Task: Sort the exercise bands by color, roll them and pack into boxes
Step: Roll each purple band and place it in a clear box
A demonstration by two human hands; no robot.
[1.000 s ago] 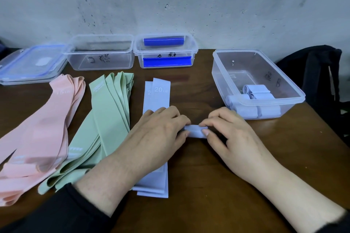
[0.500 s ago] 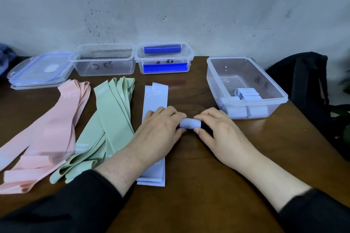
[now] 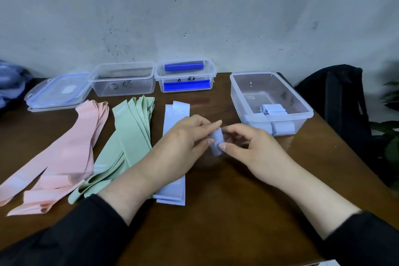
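A small rolled light-blue band (image 3: 216,142) is held upright just above the brown table, pinched between my left hand (image 3: 183,142) and my right hand (image 3: 252,149). Flat light-blue bands (image 3: 174,192) lie under my left forearm. Green bands (image 3: 129,136) lie to their left, and pink bands (image 3: 64,157) lie further left. A clear box (image 3: 302,112) at the right holds several rolled light-blue bands (image 3: 273,110).
Along the wall stand an empty clear box (image 3: 123,80), a clear box with blue clips (image 3: 185,75) and stacked lids (image 3: 58,93). A black bag (image 3: 345,101) sits off the table's right edge. Bare table lies in front of my hands.
The roll was lying sideways on the table between my fingertips; now both hands have lifted it and turned it upright. The camera has tilted up a little.
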